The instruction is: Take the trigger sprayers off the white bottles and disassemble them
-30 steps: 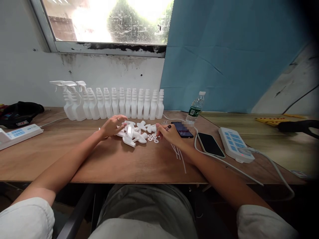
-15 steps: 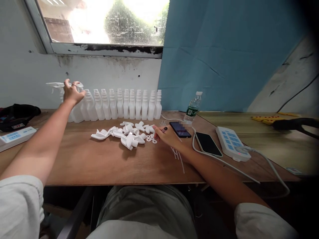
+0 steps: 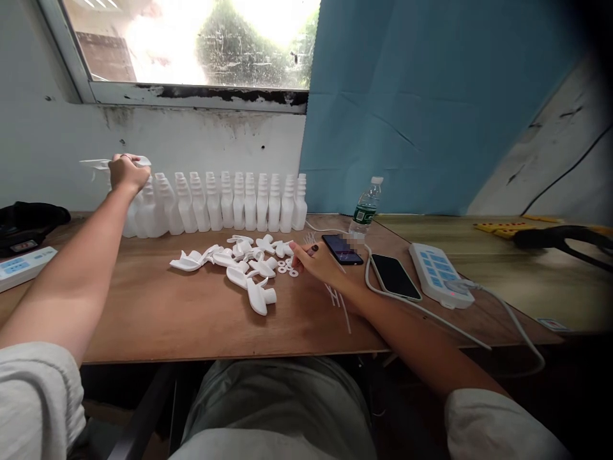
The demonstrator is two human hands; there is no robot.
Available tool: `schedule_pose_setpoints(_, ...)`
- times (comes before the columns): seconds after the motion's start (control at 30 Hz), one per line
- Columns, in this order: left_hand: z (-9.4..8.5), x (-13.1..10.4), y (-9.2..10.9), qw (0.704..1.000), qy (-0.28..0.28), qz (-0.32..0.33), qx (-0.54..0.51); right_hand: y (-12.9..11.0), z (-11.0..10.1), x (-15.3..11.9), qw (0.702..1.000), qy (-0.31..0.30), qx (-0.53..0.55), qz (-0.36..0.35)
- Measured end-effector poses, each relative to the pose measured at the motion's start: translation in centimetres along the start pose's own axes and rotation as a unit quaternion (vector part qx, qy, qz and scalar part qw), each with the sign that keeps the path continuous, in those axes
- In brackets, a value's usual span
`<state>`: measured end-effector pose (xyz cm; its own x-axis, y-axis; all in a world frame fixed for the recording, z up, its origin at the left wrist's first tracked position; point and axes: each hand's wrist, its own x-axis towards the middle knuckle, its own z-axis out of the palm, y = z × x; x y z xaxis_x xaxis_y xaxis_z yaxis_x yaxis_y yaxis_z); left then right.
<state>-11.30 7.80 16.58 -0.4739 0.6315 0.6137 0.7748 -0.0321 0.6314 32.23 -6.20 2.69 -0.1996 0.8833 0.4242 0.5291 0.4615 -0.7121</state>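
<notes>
At the left end of the bottle row, my left hand (image 3: 128, 171) closes round a white trigger spray head (image 3: 142, 161) at the top of a bottle. Another spray head (image 3: 96, 162) pokes out to the left of it; the bottle necks there are hidden behind my hand. My right hand (image 3: 316, 263) rests low over the table, its fingers curled round a dark pen-like stick (image 3: 313, 250). Small white ring washers (image 3: 293, 273) lie beside its fingertips. Left of them is a pile of loose white spray heads (image 3: 234, 259), with one head (image 3: 260, 298) lying nearest me.
Several white bottles (image 3: 239, 204) stand upright along the wall. Thin white tubes (image 3: 345, 316) lie under my right forearm. To the right are two phones (image 3: 395, 276), a water bottle (image 3: 366, 207), a power strip (image 3: 438, 275) and a white cable (image 3: 431, 314). A black bag (image 3: 29, 227) sits far left.
My left hand's fingers have gone from spread to closed over the spray head. One loose spray head has shifted from the pile towards me. My right hand has hardly moved.
</notes>
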Motion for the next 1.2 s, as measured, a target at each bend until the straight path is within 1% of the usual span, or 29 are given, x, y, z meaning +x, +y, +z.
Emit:
schedule_pose_setpoints(0.1,-0.9,-0.3,1.0,0.998,0.061,0.025,0.006,-0.2,-0.1,-0.2,1.000,-0.002,0.004,-0.003)
schedule_pose_setpoints(0.13,-1.3,-0.6,1.6,0.996,0.079,0.044,0.004,-0.2,-0.1,-0.1,1.000,-0.003,0.012,-0.004)
schedule_pose_setpoints(0.2,-2.2,-1.7,3.0,0.989,0.108,0.103,-0.008,0.0,-0.2,0.1,0.999,-0.002,0.045,-0.007)
schedule_pose_setpoints(0.27,-3.3,-3.2,4.9,0.977,0.117,0.174,-0.034,0.1,-0.3,0.6,0.996,0.006,0.089,-0.017)
schedule_pose_setpoints(0.33,-4.3,-5.1,7.2,0.967,0.094,0.223,-0.080,-0.2,-0.5,1.3,0.991,0.017,0.129,-0.037)
schedule_pose_setpoints(0.37,-4.8,-6.1,8.4,0.962,0.072,0.235,-0.115,-0.5,-0.7,1.7,0.987,0.020,0.150,-0.046)
schedule_pose_setpoints(0.43,-5.4,-8.2,10.9,0.950,0.006,0.221,-0.221,-1.4,-0.9,2.2,0.979,0.013,0.195,-0.055)
schedule_pose_setpoints(0.47,-5.5,-9.3,12.1,0.933,-0.053,0.207,-0.290,-1.8,-1.0,2.4,0.973,0.003,0.223,-0.056)
schedule_pose_setpoints(0.5,-5.6,-10.5,13.2,0.910,-0.112,0.192,-0.351,-2.3,-1.1,2.5,0.965,-0.013,0.254,-0.055)
schedule_pose_setpoints(0.57,-5.2,-13.0,15.1,0.852,-0.226,0.182,-0.435,-3.2,-1.3,2.3,0.944,-0.057,0.320,-0.054)
schedule_pose_setpoints(0.63,-4.3,-16.0,16.3,0.803,-0.324,0.174,-0.468,-3.7,-1.3,1.9,0.920,-0.109,0.374,-0.052)
schedule_pose_setpoints(0.67,-3.7,-17.6,16.7,0.790,-0.358,0.164,-0.470,-3.8,-1.3,1.6,0.908,-0.133,0.395,-0.048)
schedule_pose_setpoints(0.73,-2.4,-20.6,17.1,0.784,-0.409,0.150,-0.442,-3.6,-1.1,1.1,0.889,-0.168,0.424,-0.038)
schedule_pose_setpoints(0.77,-1.8,-21.9,17.3,0.784,-0.429,0.146,-0.425,-3.5,-0.9,0.9,0.884,-0.173,0.432,-0.031)
schedule_pose_setpoints(0.83,-0.5,-23.9,17.4,0.789,-0.455,0.139,-0.388,-3.2,-0.6,0.6,0.883,-0.153,0.444,-0.012)
schedule_pose_setpoints(0.93,0.9,-25.4,17.4,0.799,-0.463,0.138,-0.358,-3.2,-0.4,0.3,0.890,-0.088,0.447,0.027)
schedule_pose_setpoints(1.0,1.3,-25.5,17.3,0.796,-0.465,0.142,-0.362,-3.4,-0.5,0.4,0.894,-0.054,0.442,0.047)
schedule_pose_setpoints(1.07,1.2,-25.4,16.9,0.788,-0.474,0.136,-0.370,-3.5,-0.9,0.7,0.896,-0.012,0.441,0.057)
schedule_pose_setpoints(1.1,1.1,-25.3,16.6,0.782,-0.487,0.127,-0.368,-3.5,-1.2,0.9,0.893,0.017,0.446,0.059)
schedule_pose_setpoints(1.2,0.7,-24.9,14.9,0.758,-0.561,0.081,-0.322,-2.7,-2.2,1.8,0.875,0.117,0.466,0.064)
